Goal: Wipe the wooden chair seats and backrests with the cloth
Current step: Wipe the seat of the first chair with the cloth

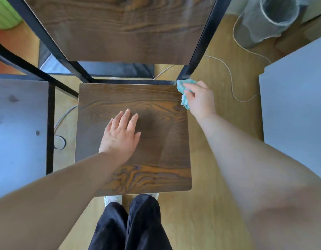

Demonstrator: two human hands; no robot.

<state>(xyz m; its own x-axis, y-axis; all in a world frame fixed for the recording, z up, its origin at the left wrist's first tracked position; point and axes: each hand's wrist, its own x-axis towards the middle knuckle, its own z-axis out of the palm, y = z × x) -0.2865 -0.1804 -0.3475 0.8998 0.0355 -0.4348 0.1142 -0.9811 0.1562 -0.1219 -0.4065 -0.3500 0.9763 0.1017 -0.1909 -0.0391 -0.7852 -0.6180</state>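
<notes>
A dark wooden chair seat (pixel 156 98) lies straight below me, its wooden backrest (pixel 120 27) rising beyond it between black metal posts. My left hand (pixel 120 135) rests flat on the middle of the seat, fingers slightly spread, holding nothing. My right hand (pixel 199 98) grips a crumpled teal cloth (pixel 183 88) against the seat's back right corner, where the right post meets the frame. Part of the cloth is hidden under my fingers.
A white table top (pixel 18 132) with a black frame stands at the left. Another white surface (pixel 297 98) stands at the right. A thin cord (pixel 232 82) trails over the wooden floor. A mesh bin (pixel 271 17) sits at the back right. My dark trouser legs (pixel 130 224) are below the seat.
</notes>
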